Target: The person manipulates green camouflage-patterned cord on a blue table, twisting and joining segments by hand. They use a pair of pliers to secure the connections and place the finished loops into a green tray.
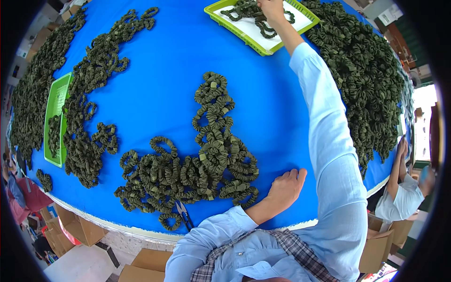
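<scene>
My right arm stretches far across the table, and my right hand (272, 10) is over a light-green tray (256, 43) with a white lining. Its fingers are pinched beside several dark green fabric scrunchies (266, 29) in the tray; what they grip is hidden near the picture's top edge. Close to the front edge, my left hand (285, 189) rests on the blue cloth, curled into a loose fist with nothing seen in it. Just left of it lies a pile of ruffled green scrunchies (188, 174), with a column of them running away from me.
Small thread snips (184, 216) lie at the table's front edge. A large scrunchie heap (364, 80) covers the right side. More heaps lie at left around a green basket (52, 101). Another person's arm (398, 162) reaches in at right. Cardboard boxes (148, 265) stand below.
</scene>
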A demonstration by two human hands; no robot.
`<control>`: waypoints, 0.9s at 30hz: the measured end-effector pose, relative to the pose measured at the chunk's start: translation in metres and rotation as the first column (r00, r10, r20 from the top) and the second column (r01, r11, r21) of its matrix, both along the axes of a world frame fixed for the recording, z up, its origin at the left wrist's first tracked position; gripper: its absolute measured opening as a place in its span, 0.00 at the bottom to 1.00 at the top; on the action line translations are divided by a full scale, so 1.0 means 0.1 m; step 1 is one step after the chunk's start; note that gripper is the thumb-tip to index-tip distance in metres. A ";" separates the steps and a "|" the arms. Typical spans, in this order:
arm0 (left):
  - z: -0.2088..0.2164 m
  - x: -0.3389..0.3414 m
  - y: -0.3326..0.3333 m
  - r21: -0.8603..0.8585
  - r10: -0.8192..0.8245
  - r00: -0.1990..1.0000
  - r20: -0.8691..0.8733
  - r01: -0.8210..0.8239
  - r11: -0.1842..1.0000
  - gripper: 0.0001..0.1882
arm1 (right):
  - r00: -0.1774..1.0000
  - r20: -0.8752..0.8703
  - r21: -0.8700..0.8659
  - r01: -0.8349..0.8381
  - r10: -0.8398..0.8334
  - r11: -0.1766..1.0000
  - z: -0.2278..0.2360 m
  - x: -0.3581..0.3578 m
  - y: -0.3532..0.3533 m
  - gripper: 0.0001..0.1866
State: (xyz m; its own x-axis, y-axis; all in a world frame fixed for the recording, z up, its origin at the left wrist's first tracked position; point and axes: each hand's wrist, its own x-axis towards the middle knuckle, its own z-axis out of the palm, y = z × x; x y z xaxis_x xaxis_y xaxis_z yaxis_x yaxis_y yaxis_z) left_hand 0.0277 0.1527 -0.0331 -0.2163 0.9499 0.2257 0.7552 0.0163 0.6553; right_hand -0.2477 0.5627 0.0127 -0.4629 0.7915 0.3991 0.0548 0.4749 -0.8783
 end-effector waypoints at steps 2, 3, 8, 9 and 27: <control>0.02 0.00 0.01 0.049 0.003 1.000 0.020 -0.004 0.999 0.13 | 0.998 -0.033 -0.202 -0.055 0.049 0.978 0.25 0.42 -0.18 0.12; 0.02 0.01 0.00 0.068 -0.005 0.999 0.033 0.003 0.998 0.13 | 0.993 -0.076 -0.177 -0.103 0.091 0.979 0.25 0.67 -0.20 0.12; 0.03 0.04 0.00 0.004 -0.008 1.000 0.009 0.008 1.000 0.13 | 0.949 0.030 -0.263 -0.296 0.314 0.918 0.70 2.23 -1.34 0.13; 0.04 0.04 0.02 -0.022 -0.017 1.000 -0.002 0.017 1.000 0.13 | 0.945 0.100 -0.283 -0.273 0.311 0.920 0.80 2.59 -1.61 0.14; 0.19 0.20 -0.19 -0.020 -0.014 0.989 -0.150 0.011 1.000 0.17 | -0.061 0.843 0.524 0.320 -0.535 0.789 -0.16 7.53 -4.78 0.19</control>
